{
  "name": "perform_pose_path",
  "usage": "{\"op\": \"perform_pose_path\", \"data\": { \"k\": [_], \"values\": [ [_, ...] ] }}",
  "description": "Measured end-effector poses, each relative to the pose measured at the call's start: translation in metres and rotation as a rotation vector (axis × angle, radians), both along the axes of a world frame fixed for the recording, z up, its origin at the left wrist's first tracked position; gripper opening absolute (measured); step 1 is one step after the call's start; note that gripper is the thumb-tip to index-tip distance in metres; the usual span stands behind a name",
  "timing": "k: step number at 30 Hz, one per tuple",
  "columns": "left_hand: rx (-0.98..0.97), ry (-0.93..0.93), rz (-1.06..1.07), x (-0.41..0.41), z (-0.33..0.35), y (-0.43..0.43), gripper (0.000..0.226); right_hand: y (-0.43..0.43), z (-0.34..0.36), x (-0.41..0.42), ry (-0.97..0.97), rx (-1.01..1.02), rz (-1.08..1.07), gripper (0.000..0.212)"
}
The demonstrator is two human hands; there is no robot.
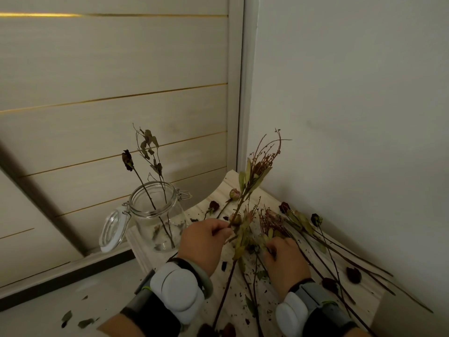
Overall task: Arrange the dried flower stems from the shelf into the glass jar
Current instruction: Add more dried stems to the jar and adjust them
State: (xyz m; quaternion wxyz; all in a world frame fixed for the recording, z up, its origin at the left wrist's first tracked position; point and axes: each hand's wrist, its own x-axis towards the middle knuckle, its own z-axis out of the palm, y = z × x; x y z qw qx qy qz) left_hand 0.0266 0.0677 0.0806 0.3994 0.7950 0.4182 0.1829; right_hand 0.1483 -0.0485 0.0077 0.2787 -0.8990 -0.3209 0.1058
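A clear glass jar (158,215) with its hinged lid (110,231) hanging open stands at the left end of a pale wooden corner shelf (286,297). Two dried stems (145,188) stand inside the jar and lean to the left. My left hand (202,242) pinches a long leafy dried stem (245,193) lifted off the shelf, its tip pointing up and to the right. My right hand (284,261) reaches into the pile of dried stems (315,242) lying on the shelf, fingers curled among them; whether it grips one is hidden.
Walls meet close behind the shelf on the right. A panelled sliding door (109,105) fills the left. Dark dried rose heads (353,274) and crumbs litter the shelf, and dry leaf bits (85,322) lie on the floor below. White sensor bands sit on both wrists.
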Motion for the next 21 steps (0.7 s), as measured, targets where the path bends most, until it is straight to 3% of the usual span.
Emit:
{"op": "perform_pose_path", "data": {
  "k": [5, 21],
  "values": [
    [0.019, -0.044, 0.035, -0.008, 0.019, 0.011, 0.022, 0.016, 0.017, -0.007, -0.043, 0.086, 0.06, 0.032],
    [0.113, -0.181, 0.17, -0.042, 0.076, 0.056, 0.014, 0.079, 0.069, -0.024, -0.137, 0.203, 0.195, 0.036]
  ]
}}
